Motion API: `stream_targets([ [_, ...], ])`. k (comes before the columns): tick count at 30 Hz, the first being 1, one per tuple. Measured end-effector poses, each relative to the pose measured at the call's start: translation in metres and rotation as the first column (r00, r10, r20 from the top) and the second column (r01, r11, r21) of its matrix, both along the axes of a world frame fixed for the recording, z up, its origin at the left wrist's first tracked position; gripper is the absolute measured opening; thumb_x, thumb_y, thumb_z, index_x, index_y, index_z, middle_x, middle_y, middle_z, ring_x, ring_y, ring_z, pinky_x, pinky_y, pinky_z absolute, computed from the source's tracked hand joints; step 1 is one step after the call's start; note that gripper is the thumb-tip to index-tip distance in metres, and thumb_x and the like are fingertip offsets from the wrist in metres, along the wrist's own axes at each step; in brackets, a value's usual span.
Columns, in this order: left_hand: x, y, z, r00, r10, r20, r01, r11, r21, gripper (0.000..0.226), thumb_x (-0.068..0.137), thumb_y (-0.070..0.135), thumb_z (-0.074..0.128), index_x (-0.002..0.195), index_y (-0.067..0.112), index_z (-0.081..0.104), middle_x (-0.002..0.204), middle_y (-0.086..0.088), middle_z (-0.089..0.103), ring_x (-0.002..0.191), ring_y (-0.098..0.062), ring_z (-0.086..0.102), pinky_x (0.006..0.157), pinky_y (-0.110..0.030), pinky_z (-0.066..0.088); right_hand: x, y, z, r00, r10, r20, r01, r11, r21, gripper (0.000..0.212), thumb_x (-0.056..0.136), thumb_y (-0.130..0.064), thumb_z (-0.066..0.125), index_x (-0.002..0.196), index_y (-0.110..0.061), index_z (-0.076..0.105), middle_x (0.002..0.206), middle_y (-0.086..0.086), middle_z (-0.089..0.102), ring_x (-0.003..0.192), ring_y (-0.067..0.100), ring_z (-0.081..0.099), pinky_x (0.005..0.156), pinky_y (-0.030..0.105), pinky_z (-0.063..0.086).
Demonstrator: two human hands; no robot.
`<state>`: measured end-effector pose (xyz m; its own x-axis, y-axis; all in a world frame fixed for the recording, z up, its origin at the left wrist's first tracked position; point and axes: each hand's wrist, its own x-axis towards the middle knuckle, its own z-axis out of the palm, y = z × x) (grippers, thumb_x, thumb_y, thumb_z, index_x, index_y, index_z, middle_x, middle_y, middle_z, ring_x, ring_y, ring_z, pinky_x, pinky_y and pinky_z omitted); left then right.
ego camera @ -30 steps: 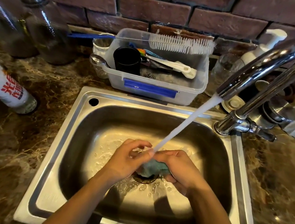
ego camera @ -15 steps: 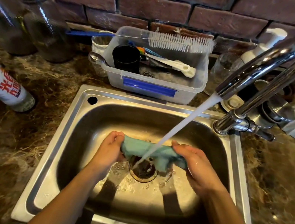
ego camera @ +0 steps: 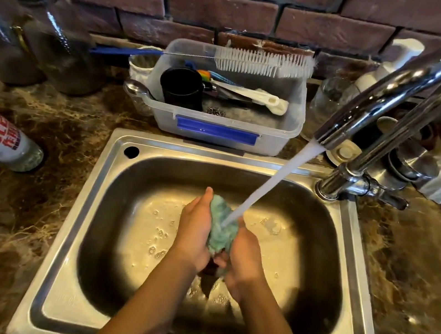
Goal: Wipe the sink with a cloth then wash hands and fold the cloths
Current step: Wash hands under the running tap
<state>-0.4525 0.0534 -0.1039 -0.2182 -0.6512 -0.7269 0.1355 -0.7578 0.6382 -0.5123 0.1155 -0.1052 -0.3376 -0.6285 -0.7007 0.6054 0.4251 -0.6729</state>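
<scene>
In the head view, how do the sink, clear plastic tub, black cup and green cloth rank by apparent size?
Largest: sink
Second: clear plastic tub
Then black cup and green cloth look about alike: the cloth is bunched, partly hidden between the left hand and right hand, so no ranking.

On my feed, both forearms are bare from the rectangular stainless-steel sink's (ego camera: 85, 202) near rim up to the left hand (ego camera: 193, 231) and right hand (ego camera: 244, 265).
</scene>
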Motion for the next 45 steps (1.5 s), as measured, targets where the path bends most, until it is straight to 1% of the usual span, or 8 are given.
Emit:
stream_targets([
  [2, 0.000, 0.005, -0.004, 0.982, 0.034, 0.185, -0.005, 0.988, -0.153, 0.045, 0.100, 0.046, 0.051, 0.087, 0.006, 0.067, 0.083, -0.014, 0.072, 0.081, -0.027, 0.071, 0.068, -0.034, 0.052, 0.004, -0.006, 0.010, 0.996, -0.053, -0.072, 0.048, 0.996, -0.076, 0.037, 0.105, -0.039, 0.048, 0.084, -0.016, 0.068, 0.055, -0.002, 0.063, 0.043, 0.005, 0.056, 0.041, 0.019, 0.043],
  [7, -0.007, 0.017, 0.007, 0.999, 0.031, -0.014, -0.030, 0.997, 0.072, 0.046, 0.099, 0.052, 0.051, 0.100, 0.012, 0.074, 0.095, -0.010, 0.078, 0.082, -0.023, 0.075, 0.068, -0.034, 0.057, -0.007, -0.018, 0.003, 0.769, 0.110, -0.630, -0.101, 0.994, 0.051, 0.027, 0.100, -0.030, 0.060, 0.074, -0.027, 0.066, 0.072, -0.006, 0.071, 0.075, 0.012, 0.072, 0.067, 0.024, 0.057],
  [13, -0.007, -0.001, 0.003, 0.983, 0.126, 0.135, -0.114, 0.989, -0.095, 0.042, 0.101, 0.045, 0.051, 0.098, 0.008, 0.070, 0.102, -0.019, 0.073, 0.094, -0.031, 0.073, 0.078, -0.040, 0.061, 0.008, -0.014, 0.005, 0.845, 0.170, -0.506, -0.201, 0.980, -0.006, 0.033, 0.100, -0.039, 0.056, 0.083, -0.016, 0.073, 0.070, 0.001, 0.073, 0.067, 0.015, 0.072, 0.066, 0.032, 0.060],
  [19, -0.009, -0.010, 0.012, 0.999, 0.016, -0.052, -0.008, 0.989, 0.145, 0.052, 0.095, 0.051, 0.056, 0.118, 0.005, 0.063, 0.093, -0.015, 0.066, 0.073, -0.024, 0.069, 0.072, -0.038, 0.056, -0.019, -0.017, -0.010, 0.747, 0.251, -0.616, -0.209, 0.968, 0.140, 0.007, 0.092, -0.018, 0.069, 0.087, -0.015, 0.073, 0.074, -0.005, 0.070, 0.079, 0.020, 0.071, 0.066, 0.022, 0.054],
  [22, -0.009, -0.016, -0.001, 0.995, 0.082, 0.052, -0.083, 0.997, 0.007, 0.043, 0.098, 0.047, 0.055, 0.106, 0.006, 0.065, 0.100, -0.019, 0.065, 0.086, -0.028, 0.068, 0.080, -0.042, 0.057, -0.002, -0.016, -0.001, 0.788, 0.224, -0.573, -0.247, 0.968, 0.038, 0.037, 0.099, -0.039, 0.058, 0.079, -0.010, 0.072, 0.062, -0.001, 0.067, 0.056, 0.010, 0.063, 0.050, 0.022, 0.048],
  [29, -0.018, -0.005, 0.006, 0.999, 0.019, -0.049, -0.014, 0.996, 0.084, 0.046, 0.096, 0.048, 0.056, 0.111, 0.006, 0.068, 0.098, -0.012, 0.070, 0.072, -0.021, 0.067, 0.059, -0.032, 0.053, -0.024, -0.016, -0.006, 0.723, 0.203, -0.660, -0.161, 0.979, 0.125, 0.030, 0.099, -0.022, 0.062, 0.071, -0.033, 0.063, 0.073, -0.005, 0.069, 0.080, 0.024, 0.072, 0.065, 0.028, 0.055],
  [38, -0.016, -0.001, 0.014, 0.996, -0.011, -0.092, 0.028, 0.983, 0.180, 0.039, 0.098, 0.046, 0.053, 0.094, 0.009, 0.061, 0.071, -0.005, 0.065, 0.052, -0.016, 0.062, 0.049, -0.024, 0.049, -0.024, -0.014, -0.021, 0.677, 0.224, -0.701, -0.120, 0.973, 0.195, 0.028, 0.100, -0.035, 0.058, 0.097, -0.015, 0.078, 0.076, 0.003, 0.075, 0.070, 0.020, 0.071, 0.067, 0.034, 0.060],
  [45, -0.013, -0.005, 0.008, 0.996, 0.001, -0.085, 0.010, 0.992, 0.129, 0.039, 0.097, 0.046, 0.055, 0.096, 0.008, 0.063, 0.075, -0.008, 0.063, 0.063, -0.019, 0.064, 0.062, -0.031, 0.054, -0.005, -0.007, -0.018, 0.710, 0.171, -0.683, -0.206, 0.978, 0.029, 0.047, 0.095, -0.058, 0.053, 0.071, -0.020, 0.067, 0.061, -0.005, 0.066, 0.061, 0.010, 0.062, 0.062, 0.032, 0.055],
])
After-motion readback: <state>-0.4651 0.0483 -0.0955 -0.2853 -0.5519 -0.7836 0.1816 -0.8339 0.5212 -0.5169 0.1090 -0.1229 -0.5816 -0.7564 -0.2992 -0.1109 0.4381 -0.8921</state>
